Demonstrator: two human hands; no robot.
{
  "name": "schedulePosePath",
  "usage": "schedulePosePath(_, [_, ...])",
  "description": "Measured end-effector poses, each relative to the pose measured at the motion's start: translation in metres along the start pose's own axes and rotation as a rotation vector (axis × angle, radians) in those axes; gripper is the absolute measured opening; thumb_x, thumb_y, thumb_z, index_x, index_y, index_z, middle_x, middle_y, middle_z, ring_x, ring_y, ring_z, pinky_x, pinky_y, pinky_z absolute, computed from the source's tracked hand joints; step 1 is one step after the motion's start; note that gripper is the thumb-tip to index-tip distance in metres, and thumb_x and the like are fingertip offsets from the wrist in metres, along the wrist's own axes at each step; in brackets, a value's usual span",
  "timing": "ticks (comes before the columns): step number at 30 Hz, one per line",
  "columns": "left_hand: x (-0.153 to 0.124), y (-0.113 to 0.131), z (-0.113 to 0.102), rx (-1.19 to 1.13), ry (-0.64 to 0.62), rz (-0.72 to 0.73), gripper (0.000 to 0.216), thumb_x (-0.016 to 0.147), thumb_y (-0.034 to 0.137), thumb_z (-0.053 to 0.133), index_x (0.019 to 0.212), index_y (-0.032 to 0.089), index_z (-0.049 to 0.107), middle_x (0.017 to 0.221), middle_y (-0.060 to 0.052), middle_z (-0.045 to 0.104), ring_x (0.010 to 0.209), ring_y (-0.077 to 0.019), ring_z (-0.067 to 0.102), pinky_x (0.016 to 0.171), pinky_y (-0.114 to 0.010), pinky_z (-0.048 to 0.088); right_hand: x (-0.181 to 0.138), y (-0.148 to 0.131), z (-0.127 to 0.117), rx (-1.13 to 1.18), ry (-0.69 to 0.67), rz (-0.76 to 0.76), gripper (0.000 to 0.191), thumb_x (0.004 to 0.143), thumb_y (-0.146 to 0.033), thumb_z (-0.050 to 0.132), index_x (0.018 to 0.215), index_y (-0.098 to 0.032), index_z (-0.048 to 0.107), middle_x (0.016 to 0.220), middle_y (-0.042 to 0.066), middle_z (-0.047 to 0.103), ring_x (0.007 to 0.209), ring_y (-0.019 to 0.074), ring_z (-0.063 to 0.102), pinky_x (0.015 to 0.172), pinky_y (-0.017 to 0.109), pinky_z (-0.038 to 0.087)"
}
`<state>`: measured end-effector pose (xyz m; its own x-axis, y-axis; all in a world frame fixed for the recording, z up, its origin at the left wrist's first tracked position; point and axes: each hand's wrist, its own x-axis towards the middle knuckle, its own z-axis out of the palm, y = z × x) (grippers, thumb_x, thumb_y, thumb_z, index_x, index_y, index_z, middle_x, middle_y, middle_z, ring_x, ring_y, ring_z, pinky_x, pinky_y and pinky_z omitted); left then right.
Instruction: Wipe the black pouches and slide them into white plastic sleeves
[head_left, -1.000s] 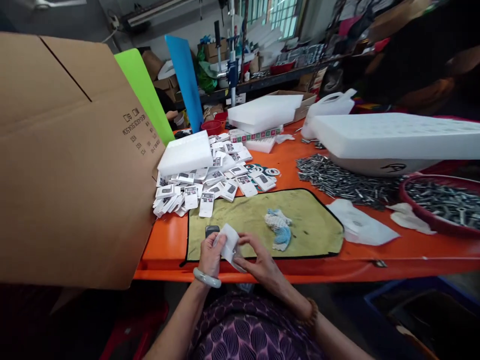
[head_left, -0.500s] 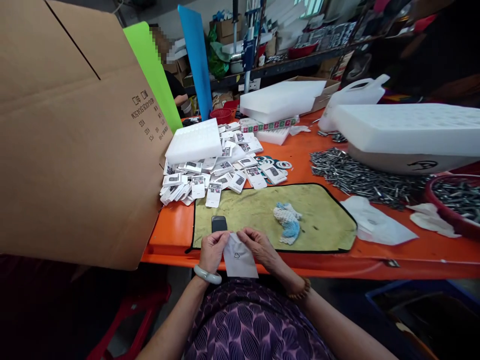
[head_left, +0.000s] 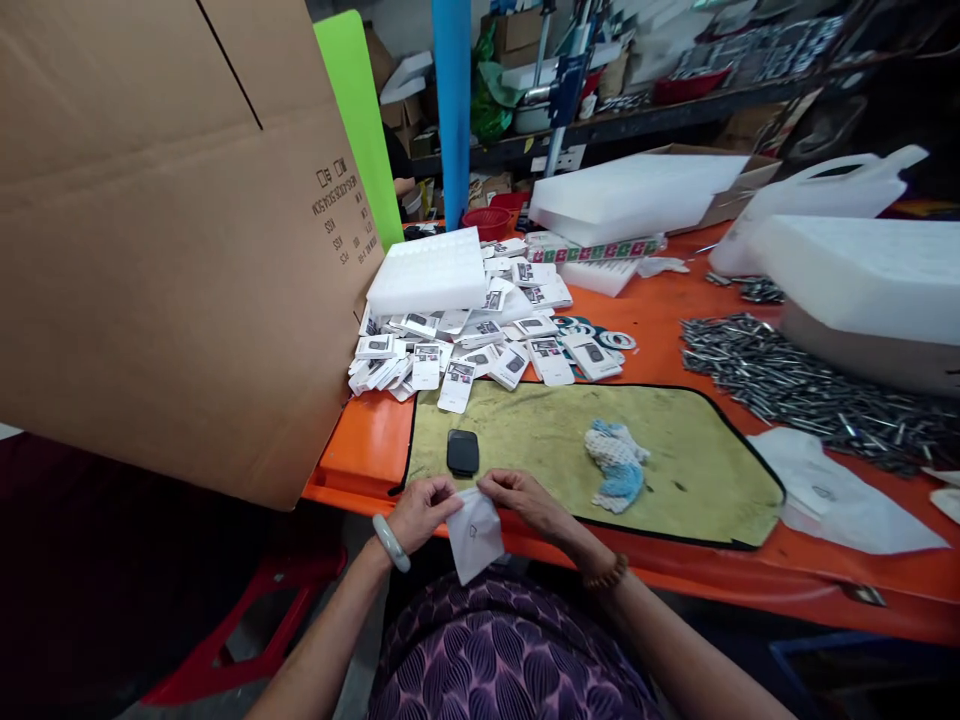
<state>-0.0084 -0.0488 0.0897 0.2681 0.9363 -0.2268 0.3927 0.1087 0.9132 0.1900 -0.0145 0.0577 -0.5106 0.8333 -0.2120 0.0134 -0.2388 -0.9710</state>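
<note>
A small white translucent bag (head_left: 477,538) with a printed recycling mark hangs between my hands at the table's front edge. My left hand (head_left: 424,513) pinches its upper left corner. On the other upper corner, my right hand (head_left: 529,500) is closed, thumb against fingers. Just beyond my hands a black rounded-square device (head_left: 463,452) lies on the yellow-green mat (head_left: 540,440). A crumpled blue and white cloth (head_left: 619,463) rests on the mat to the right.
Flat printed white boxes (head_left: 457,384) are heaped behind the mat, under a white foam tray (head_left: 427,270). A big cardboard box (head_left: 187,250) walls off the left. Metal pins (head_left: 787,370) pile up at right, beside a flat white bag (head_left: 840,490). A red stool (head_left: 247,610) stands below left.
The camera view has turned to the right in framing, shifting the table items. The bag now hangs at a slant, its top drawn out between my hands. More of the black device shows.
</note>
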Motion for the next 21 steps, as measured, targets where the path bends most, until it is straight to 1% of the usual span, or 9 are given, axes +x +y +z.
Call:
schedulePosePath(1, [-0.001, -0.002, -0.005, 0.132, 0.023, 0.015, 0.019, 0.079, 0.029, 0.06, 0.065, 0.017, 0.054, 0.063, 0.003, 0.048, 0.062, -0.0117, 0.043, 0.062, -0.025, 0.033, 0.01, 0.001, -0.004, -0.126, 0.014, -0.041, 0.037, 0.08, -0.051, 0.06, 0.063, -0.018, 0.056, 0.058, -0.004, 0.049, 0.054, 0.011, 0.043, 0.055, 0.025, 0.037])
schedulePosePath(2, [-0.001, -0.003, -0.009, 0.243, 0.035, 0.024, 0.016, 0.079, 0.024, 0.059, 0.065, 0.017, 0.055, 0.064, 0.002, 0.048, 0.063, -0.0124, 0.044, 0.063, -0.025, 0.033, 0.022, 0.002, -0.008, -0.26, 0.062, -0.103, 0.03, 0.08, -0.046, 0.061, 0.069, -0.018, 0.059, 0.064, -0.003, 0.052, 0.059, 0.0122, 0.046, 0.058, 0.026, 0.038])
schedulePosePath(4, [-0.002, -0.006, -0.013, 0.385, 0.028, 0.035, 0.012, 0.078, 0.019, 0.058, 0.066, 0.017, 0.056, 0.066, 0.002, 0.049, 0.066, -0.0138, 0.046, 0.067, -0.026, 0.034, 0.045, 0.005, -0.015, -0.542, 0.193, -0.237, 0.019, 0.075, -0.034, 0.068, 0.082, -0.018, 0.062, 0.079, 0.001, 0.057, 0.072, 0.0157, 0.051, 0.069, 0.029, 0.042])
schedulePosePath(6, [-0.003, -0.009, -0.016, 0.437, 0.015, 0.048, 0.013, 0.078, 0.02, 0.059, 0.066, 0.018, 0.057, 0.067, 0.001, 0.05, 0.069, -0.0151, 0.048, 0.069, -0.027, 0.035, 0.066, 0.01, -0.018, -0.798, 0.257, -0.294, 0.028, 0.065, -0.026, 0.076, 0.087, -0.018, 0.062, 0.088, 0.004, 0.058, 0.083, 0.0192, 0.052, 0.077, 0.032, 0.042])
schedulePosePath(9, [-0.002, -0.015, -0.017, 0.447, 0.031, 0.064, 0.016, 0.081, 0.026, 0.058, 0.068, 0.018, 0.058, 0.07, -0.001, 0.052, 0.072, -0.0164, 0.05, 0.071, -0.027, 0.037, 0.087, 0.017, -0.019, -1.036, 0.217, -0.226, 0.039, 0.054, -0.025, 0.083, 0.083, -0.017, 0.058, 0.09, 0.005, 0.056, 0.085, 0.0218, 0.051, 0.078, 0.034, 0.041])
schedulePosePath(12, [0.003, -0.019, -0.016, 0.438, 0.048, 0.07, 0.014, 0.083, 0.024, 0.056, 0.07, 0.018, 0.06, 0.075, -0.002, 0.056, 0.076, -0.0176, 0.052, 0.073, -0.028, 0.038, 0.096, 0.018, -0.017, -1.039, 0.186, -0.151, 0.047, 0.048, -0.024, 0.085, 0.082, -0.017, 0.053, 0.09, 0.005, 0.055, 0.083, 0.0214, 0.051, 0.074, 0.032, 0.039])
schedulePosePath(15, [0.009, -0.02, -0.016, 0.403, 0.071, 0.078, 0.011, 0.08, 0.02, 0.056, 0.072, 0.018, 0.062, 0.077, -0.003, 0.059, 0.077, -0.0178, 0.053, 0.073, -0.029, 0.039, 0.094, 0.016, -0.018, -0.959, 0.163, -0.144, 0.046, 0.051, -0.019, 0.08, 0.084, -0.019, 0.049, 0.083, 0.0, 0.054, 0.075, 0.017, 0.05, 0.067, 0.027, 0.038])
schedulePosePath(18, [0.014, -0.017, -0.018, 0.346, 0.087, 0.093, 0.01, 0.079, 0.023, 0.058, 0.072, 0.018, 0.065, 0.076, -0.003, 0.061, 0.076, -0.0178, 0.055, 0.072, -0.029, 0.04, 0.085, 0.01, -0.022, -0.769, 0.154, -0.201, 0.036, 0.06, -0.014, 0.068, 0.089, -0.021, 0.048, 0.076, -0.004, 0.054, 0.068, 0.0137, 0.049, 0.063, 0.025, 0.038])
schedulePosePath(21, [0.015, -0.012, -0.019, 0.295, 0.081, 0.119, 0.013, 0.077, 0.027, 0.061, 0.071, 0.018, 0.067, 0.075, -0.004, 0.064, 0.076, -0.0183, 0.057, 0.074, -0.03, 0.041, 0.072, -0.001, -0.026, -0.496, 0.242, -0.263, 0.025, 0.065, -0.016, 0.059, 0.088, -0.021, 0.05, 0.074, -0.004, 0.055, 0.067, 0.0142, 0.051, 0.064, 0.028, 0.041])
